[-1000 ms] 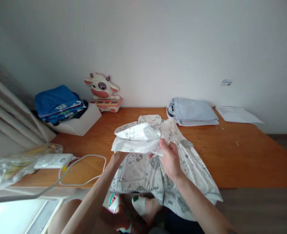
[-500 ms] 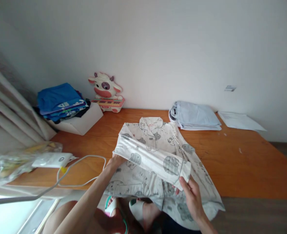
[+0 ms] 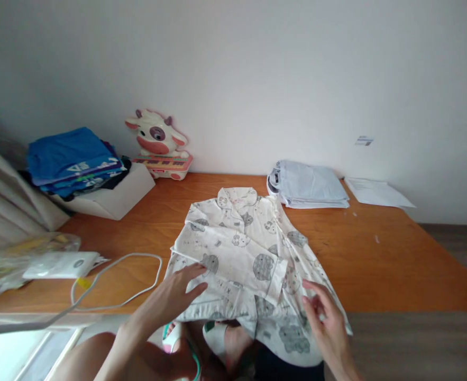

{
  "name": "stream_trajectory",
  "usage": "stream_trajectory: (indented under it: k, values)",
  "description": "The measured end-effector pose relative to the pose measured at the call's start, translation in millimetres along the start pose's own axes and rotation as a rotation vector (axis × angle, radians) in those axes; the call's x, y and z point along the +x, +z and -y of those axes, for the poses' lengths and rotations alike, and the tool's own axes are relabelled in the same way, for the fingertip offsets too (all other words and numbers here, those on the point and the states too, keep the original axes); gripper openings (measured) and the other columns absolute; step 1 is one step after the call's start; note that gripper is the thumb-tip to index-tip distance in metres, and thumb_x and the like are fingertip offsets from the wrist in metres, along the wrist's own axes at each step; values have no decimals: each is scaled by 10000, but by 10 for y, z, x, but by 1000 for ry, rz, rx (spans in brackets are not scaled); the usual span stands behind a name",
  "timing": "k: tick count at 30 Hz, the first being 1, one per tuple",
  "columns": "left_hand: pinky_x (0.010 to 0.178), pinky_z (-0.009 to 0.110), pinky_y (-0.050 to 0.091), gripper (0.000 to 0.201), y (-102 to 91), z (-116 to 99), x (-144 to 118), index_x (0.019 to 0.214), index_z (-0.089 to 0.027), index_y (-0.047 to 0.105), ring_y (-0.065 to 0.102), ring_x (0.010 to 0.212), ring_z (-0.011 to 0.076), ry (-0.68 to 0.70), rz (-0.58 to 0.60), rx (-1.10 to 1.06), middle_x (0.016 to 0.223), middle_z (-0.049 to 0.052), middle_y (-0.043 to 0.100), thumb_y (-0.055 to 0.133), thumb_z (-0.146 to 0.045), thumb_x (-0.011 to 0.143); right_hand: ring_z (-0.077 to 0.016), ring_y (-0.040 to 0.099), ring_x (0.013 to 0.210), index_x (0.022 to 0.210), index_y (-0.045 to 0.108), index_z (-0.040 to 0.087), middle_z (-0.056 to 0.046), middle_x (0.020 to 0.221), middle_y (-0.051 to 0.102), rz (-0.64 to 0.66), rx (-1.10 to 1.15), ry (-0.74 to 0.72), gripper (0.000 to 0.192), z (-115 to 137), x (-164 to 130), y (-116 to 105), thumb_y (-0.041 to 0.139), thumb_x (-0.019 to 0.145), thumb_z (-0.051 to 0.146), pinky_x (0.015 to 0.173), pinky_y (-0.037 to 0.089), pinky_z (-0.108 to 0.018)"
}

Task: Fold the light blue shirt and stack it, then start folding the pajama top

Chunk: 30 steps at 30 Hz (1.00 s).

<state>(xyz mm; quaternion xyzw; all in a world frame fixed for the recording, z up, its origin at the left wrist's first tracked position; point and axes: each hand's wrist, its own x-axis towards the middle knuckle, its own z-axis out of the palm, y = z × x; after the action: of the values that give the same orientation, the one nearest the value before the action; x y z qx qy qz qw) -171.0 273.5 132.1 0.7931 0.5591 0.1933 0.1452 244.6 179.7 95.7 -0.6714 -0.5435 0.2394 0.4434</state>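
White, thin woven cloth with a grey cat print: we find the collared shirt (image 3: 253,233) lying front up on the wooden counter (image 3: 379,270), collar (image 3: 237,197) toward the wall. One sleeve (image 3: 233,251) lies slantwise across the front, its cuff (image 3: 280,280) just past the middle; the other sleeve (image 3: 314,264) slopes down along the right side.

Both hands are released. The left hand (image 3: 181,288) is spread over the lower left of the shirt; we cannot tell whether it touches. The right hand (image 3: 324,315) is loosely curled, thumb apart, at the right side, gripping nothing we can see.

We judge the cloth light, soft and limp, unlikely to slip or break, but quick to crease. Sound holds would be the shoulder seams, the doubled cuff and the hem, taken at two points to prevent sagging.

At the near edge, the lower right of the shirt overhangs the counter. On the left, a white cable (image 3: 138,255) loops near the shirt; behind, a folded pale-blue garment stack (image 3: 312,182) sits close to the shoulder. We note the widest room for moving on the right.
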Motion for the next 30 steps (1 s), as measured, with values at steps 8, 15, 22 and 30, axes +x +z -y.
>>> stream_trajectory:
  k: [8, 15, 22, 30]
  values:
    - [1288, 557, 397, 344, 305, -821, 401, 1364, -341, 694, 591, 1452, 273, 163, 18, -192, 1468, 28, 711, 559, -472, 1076, -298, 766, 884, 1123, 713, 262, -84, 983, 780, 206, -603, -216, 315, -662, 93, -601, 629, 994, 538, 780, 597, -400]
    - [1346, 673, 122, 836, 1198, -1028, 610, 1707, -283, 321, 167, 1684, 376, 310, 4, 19, 1786, 120, 322, 566, -669, 1007, -265, 742, 889, 942, 629, 266, -75, 941, 743, 222, -599, -229, 288, -616, 218, -655, 450, 1093, 434, 806, 566, -375]
    - [1333, 723, 99, 893, 1171, -1041, 548, 1662, -292, 405, 135, 1686, 404, 274, 21, 31, 1787, 114, 322, 624, -751, 928, -278, 749, 886, 1148, 687, 252, -88, 991, 772, 187, -556, -174, 300, -706, 228, -697, 552, 1016, 486, 795, 583, -380]
    - [1387, 561, 196, 564, 1183, -1447, 343, 1540, -350, 552, 374, 1616, 268, 335, 59, -107, 1648, 17, 552, 569, -221, 991, -258, 743, 782, 889, 649, 271, -61, 867, 767, 222, -551, -204, 274, -383, 512, -861, 513, 1029, 464, 698, 534, -335]
